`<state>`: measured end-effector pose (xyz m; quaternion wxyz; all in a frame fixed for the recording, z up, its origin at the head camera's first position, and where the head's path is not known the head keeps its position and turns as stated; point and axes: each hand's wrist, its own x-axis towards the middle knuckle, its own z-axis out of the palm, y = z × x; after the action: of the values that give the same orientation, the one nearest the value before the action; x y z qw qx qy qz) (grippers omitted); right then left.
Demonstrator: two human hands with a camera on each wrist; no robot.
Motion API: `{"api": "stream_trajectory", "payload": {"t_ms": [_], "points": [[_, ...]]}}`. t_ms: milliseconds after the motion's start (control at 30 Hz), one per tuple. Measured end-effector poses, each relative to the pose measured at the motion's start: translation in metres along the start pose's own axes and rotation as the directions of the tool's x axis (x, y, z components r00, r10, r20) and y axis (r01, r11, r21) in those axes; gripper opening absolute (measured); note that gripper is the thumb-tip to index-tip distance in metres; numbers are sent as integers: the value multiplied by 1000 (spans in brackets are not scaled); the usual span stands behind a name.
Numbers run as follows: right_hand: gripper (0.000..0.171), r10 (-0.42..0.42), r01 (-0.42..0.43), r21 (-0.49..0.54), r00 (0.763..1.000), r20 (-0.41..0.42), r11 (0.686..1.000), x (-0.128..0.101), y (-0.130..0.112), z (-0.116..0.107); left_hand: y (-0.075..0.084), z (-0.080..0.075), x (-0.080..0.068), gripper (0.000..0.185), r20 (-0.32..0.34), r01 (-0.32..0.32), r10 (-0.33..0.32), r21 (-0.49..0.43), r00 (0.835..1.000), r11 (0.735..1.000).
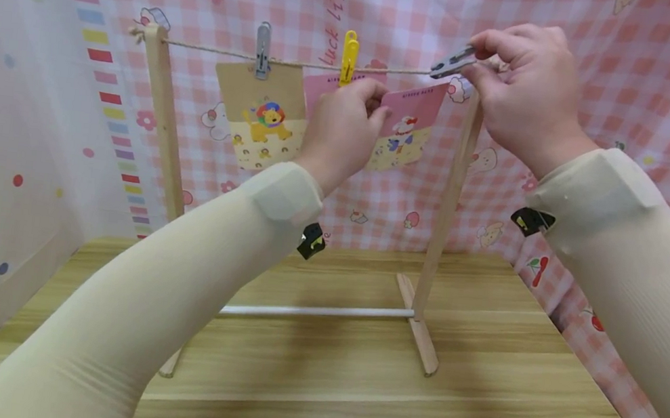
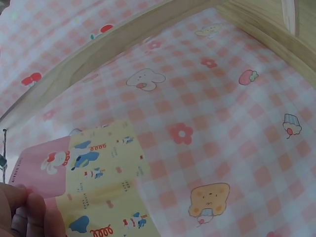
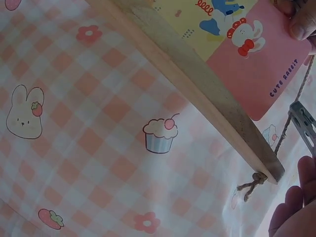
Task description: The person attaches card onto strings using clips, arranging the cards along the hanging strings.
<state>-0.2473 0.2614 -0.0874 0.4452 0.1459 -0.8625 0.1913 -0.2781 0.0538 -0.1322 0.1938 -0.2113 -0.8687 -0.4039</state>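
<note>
My left hand (image 1: 343,128) pinches the upper left of a pink-and-yellow rabbit card (image 1: 403,128), whose top edge sits just below the twine (image 1: 204,50). Thumb and fingers of my right hand (image 1: 528,93) grip a grey clothespin (image 1: 451,62) near the right post. Its tip meets the twine; whether it bites the twine cannot be told. Behind my left hand hangs another pink card (image 1: 318,89) under a yellow clothespin (image 1: 350,54), mostly covered. Farther left, a second grey clothespin (image 1: 262,51) holds a tan lion card (image 1: 267,120) on the twine.
Wooden posts (image 1: 163,123) carry the twine at both ends, knotted at their tops. A white rod (image 1: 318,312) joins their feet low over the wooden table (image 1: 316,384). Pink checked cloth (image 1: 383,214) hangs close behind the frame.
</note>
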Motion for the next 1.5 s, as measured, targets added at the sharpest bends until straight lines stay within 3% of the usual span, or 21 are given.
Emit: {"api": "stream_trajectory", "payload": {"t_ms": [533,767,1500], "points": [[29,17,-12,-48,995,97,999,6,-6,-3,-5,5,0,24,-24,-22,22,-24,999,999],[24,-29,36,-54,991,127,998,8,-7,-3,-6,6,-1,24,-19,-19,19,-13,1000,1000],[23,-63,77,-53,970,234,996,8,-5,-5,-7,8,2,25,-39,-38,38,18,999,999]]}}
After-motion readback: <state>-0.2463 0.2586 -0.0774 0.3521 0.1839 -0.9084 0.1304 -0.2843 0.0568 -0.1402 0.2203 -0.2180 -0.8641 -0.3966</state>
